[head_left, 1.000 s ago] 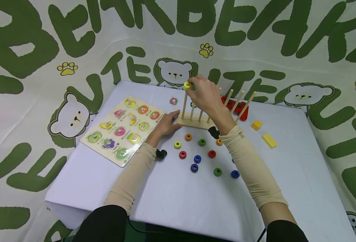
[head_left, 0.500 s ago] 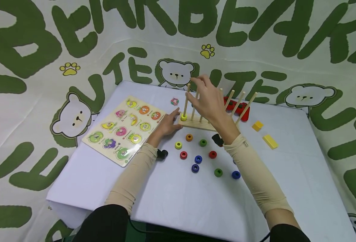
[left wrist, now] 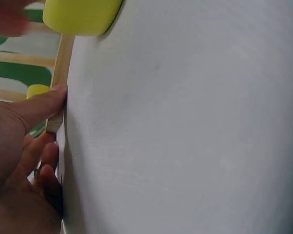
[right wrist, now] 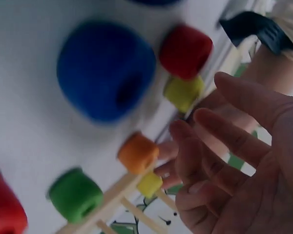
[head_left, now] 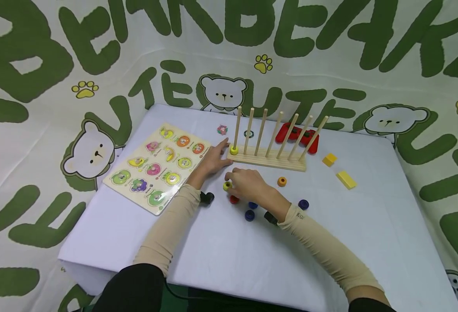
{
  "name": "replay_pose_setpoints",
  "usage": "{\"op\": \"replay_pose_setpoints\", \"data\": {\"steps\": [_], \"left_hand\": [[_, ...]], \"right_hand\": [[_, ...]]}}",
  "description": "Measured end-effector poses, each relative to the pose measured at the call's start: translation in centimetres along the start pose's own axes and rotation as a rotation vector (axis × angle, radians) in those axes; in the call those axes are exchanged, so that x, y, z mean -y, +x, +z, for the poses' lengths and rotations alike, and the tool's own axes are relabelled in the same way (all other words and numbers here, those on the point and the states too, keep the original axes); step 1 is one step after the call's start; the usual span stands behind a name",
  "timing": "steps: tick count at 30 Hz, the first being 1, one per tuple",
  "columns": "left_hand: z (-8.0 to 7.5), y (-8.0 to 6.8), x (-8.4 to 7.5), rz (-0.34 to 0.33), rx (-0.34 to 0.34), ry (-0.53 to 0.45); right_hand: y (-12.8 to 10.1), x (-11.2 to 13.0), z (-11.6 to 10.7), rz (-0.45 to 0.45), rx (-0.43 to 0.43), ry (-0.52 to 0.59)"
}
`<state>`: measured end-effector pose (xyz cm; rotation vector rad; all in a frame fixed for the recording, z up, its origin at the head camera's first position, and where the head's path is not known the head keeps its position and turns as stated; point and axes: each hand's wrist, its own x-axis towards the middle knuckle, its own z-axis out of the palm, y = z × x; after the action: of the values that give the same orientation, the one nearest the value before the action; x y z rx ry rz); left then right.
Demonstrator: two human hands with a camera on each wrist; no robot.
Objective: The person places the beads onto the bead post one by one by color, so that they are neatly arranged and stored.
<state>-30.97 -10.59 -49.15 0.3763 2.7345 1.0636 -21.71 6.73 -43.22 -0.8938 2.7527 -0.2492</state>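
We see the wooden peg rack (head_left: 267, 159), seven smooth round dowels; a yellow ring (head_left: 234, 150) sits on its leftmost dowel. Left hand (head_left: 212, 160) rests flat-fingered against its left end. Right hand (head_left: 246, 183), fingers loose and empty, hovers over the round beads (head_left: 249, 215) in front of the rack.

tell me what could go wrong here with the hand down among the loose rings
1. The right hand reaches for the yellow ring with a red ring and blue ring close by; its fingers or wrist could knock those away.
2. Only the left hand touches the peg rack, at its end; a bump on the tall pegs might shift or tip it.
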Motion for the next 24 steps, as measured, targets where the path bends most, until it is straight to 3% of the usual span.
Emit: {"op": "replay_pose_setpoints", "data": {"steps": [9,15,19,24], "left_hand": [[0.0,-0.2,0.1,-0.024,0.003,-0.028],[0.0,-0.3,0.1,-0.010,0.003,-0.028],[0.1,-0.2,0.1,0.005,-0.001,-0.018],[0.0,-0.3,0.3,-0.020,0.007,-0.022]], "right_hand": [[0.6,0.7,1.4,0.000,-0.033,-0.027],[0.4,0.3,0.5,-0.001,-0.068,0.024],[0.0,-0.5,-1.6,-0.003,-0.179,0.076],[0.0,-1.5,-5.9,-0.007,-0.392,0.152]]}}
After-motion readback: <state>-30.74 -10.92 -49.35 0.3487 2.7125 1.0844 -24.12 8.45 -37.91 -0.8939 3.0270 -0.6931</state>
